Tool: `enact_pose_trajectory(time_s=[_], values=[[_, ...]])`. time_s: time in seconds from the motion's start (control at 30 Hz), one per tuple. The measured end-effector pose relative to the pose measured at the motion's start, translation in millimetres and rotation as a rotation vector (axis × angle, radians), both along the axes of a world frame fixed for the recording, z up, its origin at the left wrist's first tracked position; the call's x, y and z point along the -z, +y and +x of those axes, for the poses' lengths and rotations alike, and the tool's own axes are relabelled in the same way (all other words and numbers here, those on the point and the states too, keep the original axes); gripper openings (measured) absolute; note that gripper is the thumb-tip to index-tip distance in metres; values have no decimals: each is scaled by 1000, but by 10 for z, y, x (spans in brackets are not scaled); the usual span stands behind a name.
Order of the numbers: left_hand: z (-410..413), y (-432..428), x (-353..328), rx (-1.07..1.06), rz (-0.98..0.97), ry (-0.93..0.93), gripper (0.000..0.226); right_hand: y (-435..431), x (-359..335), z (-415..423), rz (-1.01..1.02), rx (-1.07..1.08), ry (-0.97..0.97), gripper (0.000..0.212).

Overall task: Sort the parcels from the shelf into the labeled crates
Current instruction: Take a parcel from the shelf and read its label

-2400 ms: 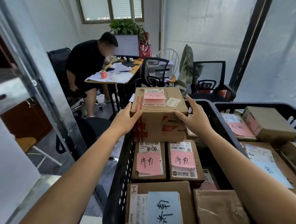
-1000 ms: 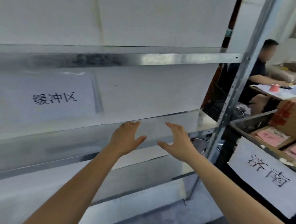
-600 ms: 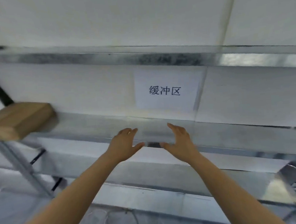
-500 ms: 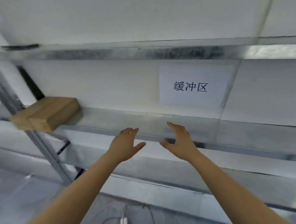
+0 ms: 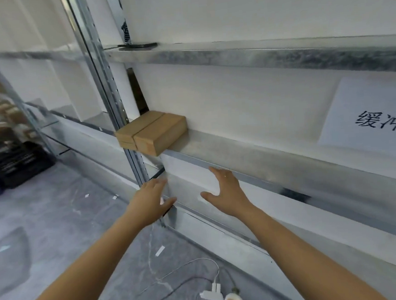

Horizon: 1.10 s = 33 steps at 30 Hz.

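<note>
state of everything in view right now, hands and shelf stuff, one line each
left hand, open, empty, below the shelf edge
right hand, open, empty, near the shelf edge
cardboard parcel, closed, flat on the shelf, untouched
paper sign, flat on the back wall, partly out of frame
white charger, lying on the floor, cable attached

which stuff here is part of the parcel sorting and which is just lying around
For the job:
- cardboard parcel on the metal shelf
- left hand and right hand, both open and empty, lower than the parcel

Just lying about:
- white charger with its cable on the floor
- paper scrap on the floor
- dark flat item on the upper shelf rail
</note>
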<state>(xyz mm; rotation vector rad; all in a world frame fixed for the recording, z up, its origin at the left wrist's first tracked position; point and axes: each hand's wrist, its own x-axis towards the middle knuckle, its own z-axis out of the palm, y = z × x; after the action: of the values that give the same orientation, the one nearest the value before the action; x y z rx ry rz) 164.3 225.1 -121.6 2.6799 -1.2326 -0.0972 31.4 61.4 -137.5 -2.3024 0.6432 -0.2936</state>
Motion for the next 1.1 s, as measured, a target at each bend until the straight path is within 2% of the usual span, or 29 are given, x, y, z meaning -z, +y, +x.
enact_pose_trajectory(time_s=[0.23,0.47,0.63,0.83,1.1], values=[[586,-184,34,-64,10,-2,67,-155,107,819,27,-92,-8,74],[1447,-847,-161,-73,-21,-6,61,-800,-24,1653,-21,-99,-30,74],[1953,-1137,-146,-123,-37,42,58,-1142,-141,2280,9,-148,21,76],[2493,-1275,-4,-148,-14,74,55,-1111,-34,2748,103,-166,95,76],[3302,-1478,85,-27,117,149,54,-1010,48,3322,189,-35,111,74]])
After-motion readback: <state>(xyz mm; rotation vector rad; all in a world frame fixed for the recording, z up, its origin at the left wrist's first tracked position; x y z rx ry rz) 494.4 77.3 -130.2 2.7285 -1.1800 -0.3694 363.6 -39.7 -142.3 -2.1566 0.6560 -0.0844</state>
